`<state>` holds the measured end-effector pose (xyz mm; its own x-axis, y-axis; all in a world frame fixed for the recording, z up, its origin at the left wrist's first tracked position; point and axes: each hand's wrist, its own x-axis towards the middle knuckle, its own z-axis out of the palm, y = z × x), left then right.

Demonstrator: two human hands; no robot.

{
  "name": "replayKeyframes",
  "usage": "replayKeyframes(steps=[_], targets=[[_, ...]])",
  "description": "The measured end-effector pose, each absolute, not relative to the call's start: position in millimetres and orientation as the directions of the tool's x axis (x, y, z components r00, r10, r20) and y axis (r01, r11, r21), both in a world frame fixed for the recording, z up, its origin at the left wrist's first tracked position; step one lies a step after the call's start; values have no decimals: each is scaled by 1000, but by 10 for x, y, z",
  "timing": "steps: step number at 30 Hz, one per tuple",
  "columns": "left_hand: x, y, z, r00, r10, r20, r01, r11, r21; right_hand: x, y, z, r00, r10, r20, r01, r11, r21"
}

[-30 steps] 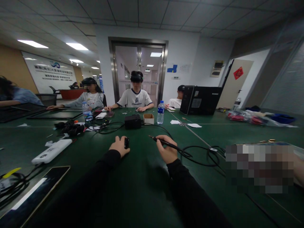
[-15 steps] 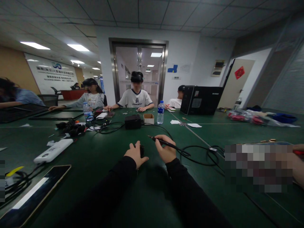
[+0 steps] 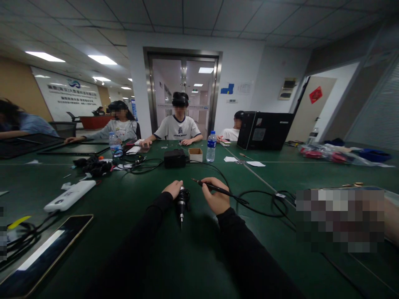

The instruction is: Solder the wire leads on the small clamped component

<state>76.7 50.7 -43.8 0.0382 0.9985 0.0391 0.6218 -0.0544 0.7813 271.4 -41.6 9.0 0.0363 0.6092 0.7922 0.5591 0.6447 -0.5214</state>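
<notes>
My right hand (image 3: 216, 195) is closed around a slim black soldering iron (image 3: 213, 187), held like a pen, its thin metal tip pointing left. From its back end a black cable (image 3: 255, 211) loops across the table to the right. My left hand (image 3: 172, 190) is closed, fingertips at the far end of a thick black tool with a silver tip (image 3: 181, 205). That tool points toward me, and something dark and coiled lies against its right side. The exact grip of the left fingers is partly hidden. A gap separates the two tools.
Beyond my hands stand a black box (image 3: 174, 158), an open carton (image 3: 195, 155) and a water bottle (image 3: 211, 147). To the left lie a white power strip (image 3: 70, 196) and a phone (image 3: 46, 255). Several people sit around the green table (image 3: 140, 257); a blurred patch covers the right side.
My left hand has drawn its spread fingers together and shifted left and slightly away, uncovering the thick black tool. My right hand holds the soldering iron in nearly the same place.
</notes>
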Motion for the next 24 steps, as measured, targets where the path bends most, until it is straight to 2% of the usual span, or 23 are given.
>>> replayKeyframes(steps=[5, 11, 16, 24], targets=[[770, 458, -548, 0, 987, 161, 370, -149, 917, 2649, -463, 81, -3, 587, 809, 558, 673, -486], [789, 405, -581, -23, 980, 199, 130, -194, 972, 2593, -484, 44, -78, 575, 815, 517, 722, -460], [765, 394, -592, -33, 976, 213, 63, -211, 976, 2561, -479, 10, -104, 572, 813, 497, 738, -456], [750, 408, -617, -23, 973, 228, 54, -227, 972, 2555, -482, -7, -145, 572, 807, 498, 747, -440]])
